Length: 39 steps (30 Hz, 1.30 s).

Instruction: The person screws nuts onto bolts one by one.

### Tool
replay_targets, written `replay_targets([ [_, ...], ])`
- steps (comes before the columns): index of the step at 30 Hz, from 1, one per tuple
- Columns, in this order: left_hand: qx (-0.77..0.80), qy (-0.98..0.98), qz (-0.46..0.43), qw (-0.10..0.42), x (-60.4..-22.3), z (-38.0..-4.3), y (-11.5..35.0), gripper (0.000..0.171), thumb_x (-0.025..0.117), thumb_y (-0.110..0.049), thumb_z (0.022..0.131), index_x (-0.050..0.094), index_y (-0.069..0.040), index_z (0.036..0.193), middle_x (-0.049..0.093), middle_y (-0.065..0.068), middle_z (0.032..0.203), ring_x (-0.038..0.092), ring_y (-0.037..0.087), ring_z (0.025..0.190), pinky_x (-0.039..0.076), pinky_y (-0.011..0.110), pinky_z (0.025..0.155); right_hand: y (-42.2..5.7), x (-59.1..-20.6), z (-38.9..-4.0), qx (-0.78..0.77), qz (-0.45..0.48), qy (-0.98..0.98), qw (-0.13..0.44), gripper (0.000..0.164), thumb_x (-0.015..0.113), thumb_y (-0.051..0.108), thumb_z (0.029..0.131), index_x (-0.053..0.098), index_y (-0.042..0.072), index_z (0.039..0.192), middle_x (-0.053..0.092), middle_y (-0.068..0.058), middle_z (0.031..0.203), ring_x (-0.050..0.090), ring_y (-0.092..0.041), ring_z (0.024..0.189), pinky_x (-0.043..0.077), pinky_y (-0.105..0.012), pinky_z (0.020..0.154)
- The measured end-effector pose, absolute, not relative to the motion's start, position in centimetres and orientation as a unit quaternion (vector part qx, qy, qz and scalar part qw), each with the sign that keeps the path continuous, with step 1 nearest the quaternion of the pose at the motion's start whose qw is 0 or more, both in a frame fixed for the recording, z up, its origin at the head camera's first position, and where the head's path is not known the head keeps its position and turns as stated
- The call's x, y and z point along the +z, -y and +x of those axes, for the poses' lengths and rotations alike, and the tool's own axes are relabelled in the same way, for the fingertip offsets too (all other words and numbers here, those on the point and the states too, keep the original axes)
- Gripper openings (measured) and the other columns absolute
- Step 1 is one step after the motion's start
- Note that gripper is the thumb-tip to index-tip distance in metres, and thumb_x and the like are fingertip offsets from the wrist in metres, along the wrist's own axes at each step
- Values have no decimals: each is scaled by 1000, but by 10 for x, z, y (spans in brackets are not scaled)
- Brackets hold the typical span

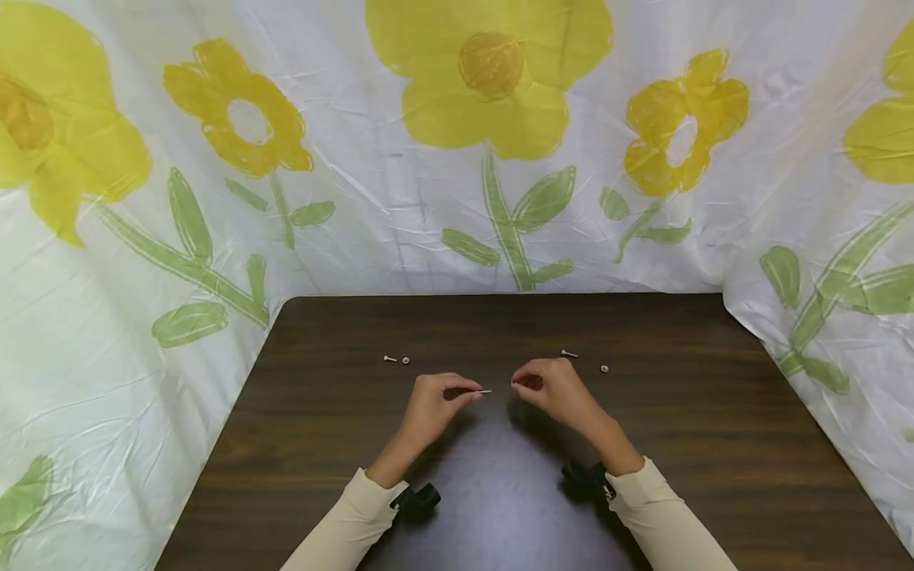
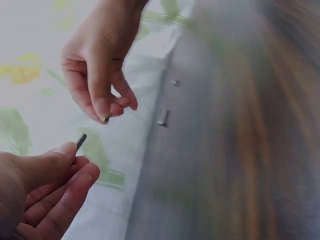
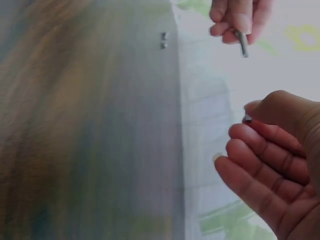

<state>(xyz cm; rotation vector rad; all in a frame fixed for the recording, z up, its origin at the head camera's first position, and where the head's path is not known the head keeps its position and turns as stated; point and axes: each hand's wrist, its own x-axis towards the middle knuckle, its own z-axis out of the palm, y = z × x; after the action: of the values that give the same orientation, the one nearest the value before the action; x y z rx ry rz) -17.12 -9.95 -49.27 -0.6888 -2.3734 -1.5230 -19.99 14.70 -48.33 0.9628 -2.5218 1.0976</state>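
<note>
The left hand [image 1: 432, 406] pinches a thin metal shaft [image 2: 81, 140], its free end pointing toward the right hand [image 1: 560, 392], which pinches a tiny metal piece [image 3: 247, 118], mostly hidden by fingertips. Shaft and piece are apart, above the dark table [image 1: 321, 452]. Farther back lie a left screw [image 1: 389, 359] just beside a left nut [image 1: 405, 361], and a right screw [image 1: 569, 354] near a right nut [image 1: 604, 369]. Flowered cloth [image 1: 343, 254] hangs behind.

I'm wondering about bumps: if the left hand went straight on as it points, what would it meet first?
Probably the right hand or the small piece it pinches; the metal rod in the left hand would lead. Depth is unclear, so it might miss.
</note>
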Motion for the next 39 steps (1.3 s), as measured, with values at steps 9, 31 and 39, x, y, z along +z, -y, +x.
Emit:
replay_targets([
  [9,-584,783,-190,100,-462,-170,102,8,81,-4,85,80,-1,93,77,6,89,72,17,79,57,21,68,-146,-462,-199,433,330,820,180,13,83,2,84,78,11,92,73,7,87,67,-6,73,58,-28,62],
  [31,-667,698,-221,139,-422,-164,92,11,82,-4,85,81,-5,96,76,5,92,72,20,82,61,33,73,-117,-394,-167,566,361,703,236,24,77,-23,73,74,-6,89,73,-16,85,69,-18,79,58,-27,69],
  [39,-687,675,-228,141,-412,-160,90,12,80,-2,86,79,1,97,76,8,93,73,23,81,61,34,73,-113,-393,-166,578,364,689,242,24,76,-24,73,74,-7,90,73,-17,85,69,-15,78,58,-26,68],
])
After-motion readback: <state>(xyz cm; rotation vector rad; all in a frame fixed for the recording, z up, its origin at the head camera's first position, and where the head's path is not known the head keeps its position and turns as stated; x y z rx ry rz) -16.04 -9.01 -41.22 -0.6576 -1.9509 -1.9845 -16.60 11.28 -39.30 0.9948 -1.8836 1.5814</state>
